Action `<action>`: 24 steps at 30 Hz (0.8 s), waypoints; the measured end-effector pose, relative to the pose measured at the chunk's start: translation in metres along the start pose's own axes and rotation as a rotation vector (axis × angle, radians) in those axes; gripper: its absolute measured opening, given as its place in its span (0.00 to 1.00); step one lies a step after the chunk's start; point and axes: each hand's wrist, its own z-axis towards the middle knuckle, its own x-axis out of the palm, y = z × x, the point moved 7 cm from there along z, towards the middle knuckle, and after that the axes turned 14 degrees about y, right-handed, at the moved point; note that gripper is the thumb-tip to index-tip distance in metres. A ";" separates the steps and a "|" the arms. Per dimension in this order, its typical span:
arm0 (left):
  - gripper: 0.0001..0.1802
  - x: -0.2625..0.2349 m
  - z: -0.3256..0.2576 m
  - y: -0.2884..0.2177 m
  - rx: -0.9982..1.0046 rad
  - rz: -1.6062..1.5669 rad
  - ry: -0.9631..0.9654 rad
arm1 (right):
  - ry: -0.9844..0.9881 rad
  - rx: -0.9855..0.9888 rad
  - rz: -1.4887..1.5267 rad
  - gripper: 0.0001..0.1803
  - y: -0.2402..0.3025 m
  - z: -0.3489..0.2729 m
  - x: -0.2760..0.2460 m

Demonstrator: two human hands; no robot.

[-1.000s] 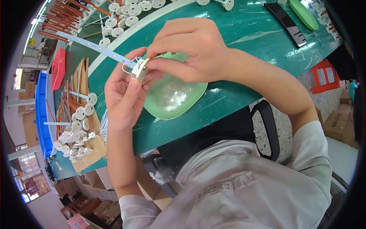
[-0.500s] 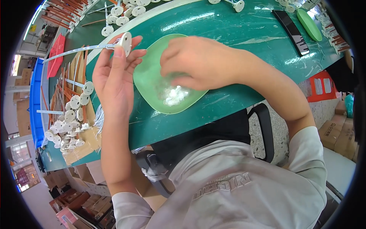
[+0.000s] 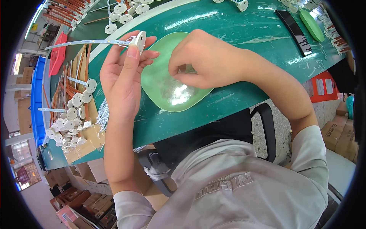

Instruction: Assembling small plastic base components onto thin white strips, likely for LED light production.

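Between the thumb and fingers of my left hand (image 3: pixel 124 78) is a white round disc (image 3: pixel 140 42), held on edge. A thin LED strip (image 3: pixel 87 43) with fine white wires runs out from it to the left. My right hand (image 3: pixel 207 61) hovers over a light green plastic tray (image 3: pixel 154 82), its thumb and fingers drawn together in a pinch. Whatever they hold, if anything, is hidden. Small shiny pieces, hard to make out under the glare, lie in the tray beneath that hand.
To the left, several white discs with strips (image 3: pixel 71 113) are heaped on cardboard (image 3: pixel 89 141), beside a blue bin (image 3: pixel 38 99) and a red basket (image 3: pixel 58 53). More discs (image 3: pixel 126 18) lie at the back. A black phone (image 3: pixel 293 32) and a second green tray (image 3: pixel 312 26) sit far right.
My left hand, with the disc and strip, has shifted slightly right toward my other hand. My right hand has risen a little from the tray, its fingers drawn closer together.
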 end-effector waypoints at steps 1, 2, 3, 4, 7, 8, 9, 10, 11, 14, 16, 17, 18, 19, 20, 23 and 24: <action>0.22 0.001 0.000 0.000 -0.002 0.000 0.003 | -0.019 0.018 0.054 0.02 -0.001 0.000 -0.003; 0.22 0.001 0.000 0.001 -0.006 -0.003 0.007 | -0.039 0.036 0.109 0.02 -0.002 -0.001 -0.005; 0.22 0.002 0.000 0.001 -0.011 -0.006 0.011 | -0.040 0.038 0.110 0.02 -0.001 -0.001 -0.006; 0.22 0.002 0.000 0.001 -0.012 -0.006 0.013 | -0.047 0.062 0.159 0.02 -0.003 -0.001 -0.008; 0.22 0.004 -0.001 -0.001 -0.011 -0.018 0.025 | -0.067 0.118 0.281 0.04 -0.005 -0.002 -0.012; 0.22 0.006 -0.001 -0.001 -0.020 -0.025 0.029 | -0.079 0.148 0.353 0.04 -0.007 -0.003 -0.012; 0.22 0.007 -0.002 -0.001 -0.030 -0.031 0.032 | -0.081 0.148 0.354 0.04 -0.007 -0.003 -0.012; 0.22 0.008 -0.002 -0.001 -0.030 -0.030 0.034 | -0.086 0.164 0.434 0.04 -0.009 -0.003 -0.011; 0.22 0.008 -0.002 0.000 -0.033 -0.030 0.030 | -0.092 0.178 0.514 0.04 -0.012 -0.003 -0.010; 0.22 0.007 -0.002 0.001 -0.028 -0.039 0.022 | -0.126 0.193 0.520 0.03 -0.011 -0.005 -0.013; 0.22 0.007 -0.002 0.000 -0.019 -0.049 0.019 | -0.160 0.208 0.520 0.04 -0.013 -0.004 -0.012; 0.22 0.007 -0.003 -0.001 -0.025 -0.050 0.004 | -0.192 0.223 0.519 0.05 -0.014 -0.005 -0.013; 0.21 0.006 -0.003 -0.002 -0.031 -0.051 -0.011 | -0.195 0.223 0.518 0.05 -0.015 -0.005 -0.013; 0.21 0.007 -0.003 -0.002 -0.031 -0.051 -0.009 | -0.212 0.223 0.491 0.05 -0.016 -0.006 -0.014; 0.21 0.007 -0.003 -0.002 -0.041 -0.046 -0.010 | -0.228 0.223 0.464 0.05 -0.017 -0.006 -0.016; 0.21 0.007 -0.003 -0.004 -0.060 -0.020 -0.007 | -0.308 0.188 0.447 0.06 -0.018 -0.007 -0.018; 0.21 0.007 -0.003 -0.004 -0.070 0.000 -0.002 | -0.309 0.189 0.447 0.06 -0.019 -0.007 -0.017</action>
